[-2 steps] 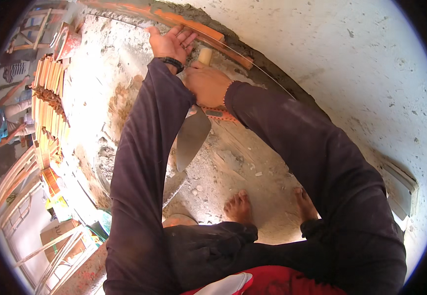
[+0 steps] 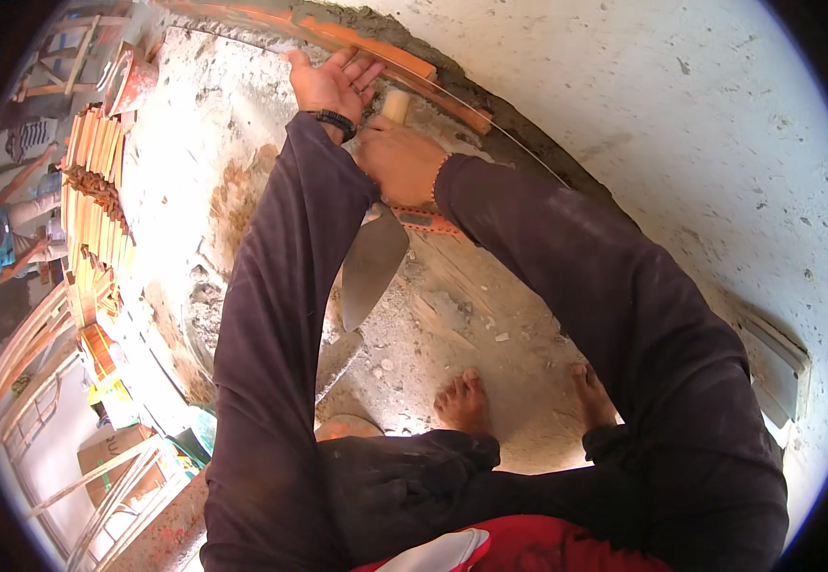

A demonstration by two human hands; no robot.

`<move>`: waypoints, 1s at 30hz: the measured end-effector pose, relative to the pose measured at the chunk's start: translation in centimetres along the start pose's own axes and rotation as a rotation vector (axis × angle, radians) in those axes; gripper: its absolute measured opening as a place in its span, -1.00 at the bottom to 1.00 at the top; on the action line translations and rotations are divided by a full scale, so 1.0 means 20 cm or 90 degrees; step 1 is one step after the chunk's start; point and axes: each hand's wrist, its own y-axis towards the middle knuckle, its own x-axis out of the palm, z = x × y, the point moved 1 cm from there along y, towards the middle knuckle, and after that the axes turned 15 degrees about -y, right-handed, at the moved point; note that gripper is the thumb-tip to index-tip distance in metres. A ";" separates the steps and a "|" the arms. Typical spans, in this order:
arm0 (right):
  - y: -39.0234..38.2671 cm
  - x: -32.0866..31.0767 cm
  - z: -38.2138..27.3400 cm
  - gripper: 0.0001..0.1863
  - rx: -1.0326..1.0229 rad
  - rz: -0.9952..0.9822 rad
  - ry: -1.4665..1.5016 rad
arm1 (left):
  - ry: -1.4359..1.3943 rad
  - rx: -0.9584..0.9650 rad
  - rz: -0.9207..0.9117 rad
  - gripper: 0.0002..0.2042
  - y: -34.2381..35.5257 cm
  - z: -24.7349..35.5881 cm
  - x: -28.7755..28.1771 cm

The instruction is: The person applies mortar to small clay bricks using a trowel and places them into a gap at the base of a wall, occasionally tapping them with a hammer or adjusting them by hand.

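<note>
Two hands work near the top centre of the frame, both in dark long sleeves that run up from the lower edge. My left hand (image 2: pixel 330 84) lies flat with its fingers (image 2: pixel 361 69) spread and released, pressing on the orange brick (image 2: pixel 376 48) that sits in grey mortar (image 2: pixel 519 143) along the top of the wall. My right hand (image 2: pixel 402 160), just below and right of it, is clenched around the pale wooden handle of a trowel (image 2: pixel 372 265); the handle end pokes out above the fist, and the steel blade hangs down toward the middle of the frame, its tip pointing at the floor (image 2: pixel 490 334). A thin string (image 2: pixel 490 119) runs along the brick course. Bare feet (image 2: pixel 461 400) stand on the dusty floor at lower centre. At the left of the frame stacks of bricks (image 2: pixel 90 191) stand in rows, and a person in blue (image 2: pixel 4 238) is at the far left edge.
</note>
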 end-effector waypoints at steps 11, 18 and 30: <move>0.09 0.05 0.07 -0.83 -0.034 -0.103 -0.091 | 0.022 -0.006 -0.010 0.06 0.00 0.01 -0.02; 0.10 0.00 0.07 -0.83 0.002 -0.096 -0.054 | 0.034 -0.013 -0.024 0.05 0.00 0.02 0.01; 0.07 0.03 0.06 -0.84 -0.027 -0.090 -0.100 | 0.086 -0.021 -0.019 0.09 -0.02 0.02 0.02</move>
